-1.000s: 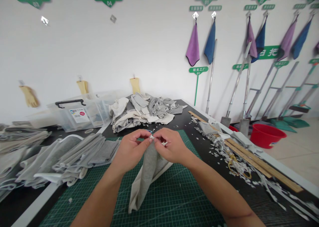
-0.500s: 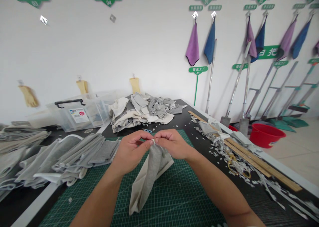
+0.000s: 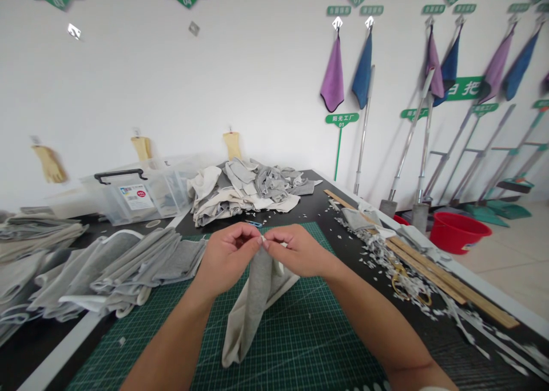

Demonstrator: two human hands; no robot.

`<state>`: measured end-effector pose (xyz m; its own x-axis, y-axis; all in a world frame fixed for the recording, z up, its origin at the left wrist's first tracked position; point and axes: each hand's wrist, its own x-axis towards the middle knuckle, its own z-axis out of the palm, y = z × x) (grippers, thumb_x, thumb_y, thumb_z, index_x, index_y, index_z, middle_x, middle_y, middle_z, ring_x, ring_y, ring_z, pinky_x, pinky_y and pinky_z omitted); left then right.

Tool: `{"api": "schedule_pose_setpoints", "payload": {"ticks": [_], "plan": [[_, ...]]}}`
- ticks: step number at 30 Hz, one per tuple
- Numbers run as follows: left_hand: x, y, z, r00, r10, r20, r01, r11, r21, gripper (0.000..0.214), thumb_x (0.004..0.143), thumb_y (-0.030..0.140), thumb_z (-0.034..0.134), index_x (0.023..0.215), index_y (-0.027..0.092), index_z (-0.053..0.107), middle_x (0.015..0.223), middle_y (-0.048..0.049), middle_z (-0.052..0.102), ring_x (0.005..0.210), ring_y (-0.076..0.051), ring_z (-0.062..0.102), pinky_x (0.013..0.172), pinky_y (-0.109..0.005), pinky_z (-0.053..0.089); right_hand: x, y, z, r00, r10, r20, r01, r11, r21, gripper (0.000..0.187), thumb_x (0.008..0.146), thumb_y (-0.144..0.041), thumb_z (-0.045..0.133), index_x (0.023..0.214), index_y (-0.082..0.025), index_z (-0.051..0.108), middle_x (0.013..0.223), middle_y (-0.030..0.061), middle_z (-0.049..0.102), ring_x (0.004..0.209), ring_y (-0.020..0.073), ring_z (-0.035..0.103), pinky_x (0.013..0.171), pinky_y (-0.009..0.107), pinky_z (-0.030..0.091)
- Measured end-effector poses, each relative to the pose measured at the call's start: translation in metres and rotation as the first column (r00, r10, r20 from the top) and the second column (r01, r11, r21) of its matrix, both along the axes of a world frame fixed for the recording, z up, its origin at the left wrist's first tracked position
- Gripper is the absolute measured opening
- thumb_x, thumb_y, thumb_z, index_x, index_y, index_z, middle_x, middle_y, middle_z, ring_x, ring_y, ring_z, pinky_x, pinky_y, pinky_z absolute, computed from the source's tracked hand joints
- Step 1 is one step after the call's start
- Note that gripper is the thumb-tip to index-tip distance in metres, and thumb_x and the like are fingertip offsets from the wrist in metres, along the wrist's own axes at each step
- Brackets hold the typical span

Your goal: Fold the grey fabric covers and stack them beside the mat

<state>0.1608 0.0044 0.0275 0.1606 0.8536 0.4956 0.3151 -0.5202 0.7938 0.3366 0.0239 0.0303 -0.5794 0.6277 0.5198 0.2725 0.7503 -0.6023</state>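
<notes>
The person's left hand point(image 3: 227, 259) and right hand point(image 3: 298, 252) are close together above a green cutting mat point(image 3: 326, 345). The fingertips of both hands pinch the top of a folded piece of grey and cream knit cloth point(image 3: 259, 305). So the grip is closed on the cloth, at a small white edge. The fingers cover most of this edge, and I cannot tell well if it is a tape or only a fold. The cloth hangs from this pinch, and its lower corner rests on the mat. The step in hand seems to be fine work on this small edge, and it calls for a steady pinch from both hands. On the left lie folded grey cloth pieces point(image 3: 141, 262). Ahead is a heap of cloth offcuts point(image 3: 244, 194), and on the right white scraps point(image 3: 369, 254) lie around yellow-handled scissors point(image 3: 401, 279).
</notes>
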Motion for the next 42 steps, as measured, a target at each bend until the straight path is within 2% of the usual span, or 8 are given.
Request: {"api": "schedule_pose_setpoints", "payload": {"ticks": [8,15,23,26,29,32,36,42], "plan": [[0.006,0.009,-0.003,0.993,-0.107,0.056,0.118,0.959,-0.259,0.025,0.078,0.038,0.058,0.089,0.015,0.060,0.066,0.0012,0.057,0.056,-0.009,0.046,0.050,-0.019,0.034,0.003,0.009,0.000,0.982,-0.155,-0.108,0.160,0.986,0.038,0.022,0.084,-0.020,0.043,0.067,-0.015,0.056,0.059,-0.0037,0.048,0.058,0.0087,0.044,0.055,0.020,0.031],[0.000,0.006,0.004,0.950,-0.191,-0.248,0.117,0.951,-0.285,0.018,0.077,0.034,0.054,0.082,0.018,0.061,0.074,0.0015,0.061,0.065,-0.014,0.054,0.056,-0.022,0.038,0.008,0.017,0.002,0.901,-0.328,-0.285,0.349,0.937,0.026,0.027,0.084,-0.024,0.043,0.060,-0.016,0.050,0.054,-0.0040,0.041,0.054,0.0095,0.039,0.052,0.022,0.029],[-0.020,0.014,0.009,0.716,0.026,-0.698,-0.131,0.987,-0.098,0.019,0.075,0.033,0.050,0.080,0.019,0.062,0.083,-0.0039,0.065,0.079,-0.021,0.058,0.068,-0.027,0.041,0.046,0.027,0.011,0.767,-0.418,-0.487,0.409,0.903,-0.132,0.019,0.084,-0.030,0.045,0.075,-0.017,0.057,0.052,-0.0031,0.053,0.052,0.0115,0.054,0.054,0.024,0.041],[-0.028,0.020,0.007,0.744,0.077,-0.663,-0.134,0.990,-0.035,0.020,0.078,0.030,0.045,0.080,0.020,0.063,0.079,-0.0025,0.064,0.075,-0.019,0.058,0.065,-0.026,0.040,0.056,0.027,0.014,0.766,-0.382,-0.516,0.340,0.923,-0.178,0.023,0.085,-0.035,0.043,0.078,-0.017,0.056,0.055,-0.0015,0.056,0.056,0.0131,0.059,0.058,0.026,0.046],[-0.027,0.020,0.004,0.816,0.082,-0.573,-0.116,0.993,-0.024,0.019,0.075,0.024,0.045,0.081,0.020,0.063,0.077,-0.0013,0.065,0.070,-0.017,0.057,0.059,-0.025,0.038,0.047,0.017,0.014,0.892,-0.251,-0.377,0.228,0.968,-0.106,0.029,0.087,-0.041,0.043,0.087,-0.017,0.058,0.080,0.0050,0.066,0.077,0.0158,0.062,0.068,0.029,0.048],[-0.020,0.016,0.003,0.832,0.072,-0.549,-0.090,0.996,-0.006,0.021,0.075,0.021,0.044,0.082,0.021,0.063,0.078,-0.0014,0.065,0.070,-0.017,0.057,0.058,-0.024,0.037,0.024,0.002,0.010,0.993,-0.113,-0.024,0.113,0.993,0.039,0.050,0.077,-0.051,0.056,0.116,-0.020,0.052,0.115,0.0096,0.060,0.100,0.0216,0.057,0.079,0.033,0.045],[-0.012,0.013,0.003,0.817,0.124,-0.564,-0.108,0.992,0.061,0.020,0.079,0.024,0.041,0.074,0.020,0.061,0.076,-0.0023,0.064,0.068,-0.017,0.055,0.057,-0.024,0.036,-0.003,-0.010,-0.002,0.924,-0.113,0.365,0.068,0.989,0.133,0.083,0.069,-0.059,0.062,0.135,-0.018,0.032,0.114,0.0135,0.060,0.094,0.0285,0.059,0.073,0.036,0.044],[-0.011,0.010,0.006,0.847,0.063,-0.528,-0.046,0.998,0.046,0.016,0.080,0.026,0.045,0.074,0.021,0.060,0.073,0.0016,0.063,0.069,-0.015,0.055,0.060,-0.024,0.036,-0.008,-0.002,-0.010,0.860,-0.280,0.426,0.187,0.951,0.247,0.035,0.086,-0.025,0.041,0.121,-0.021,0.046,0.097,0.0075,0.067,0.081,0.0231,0.062,0.065,0.030,0.038]]}}
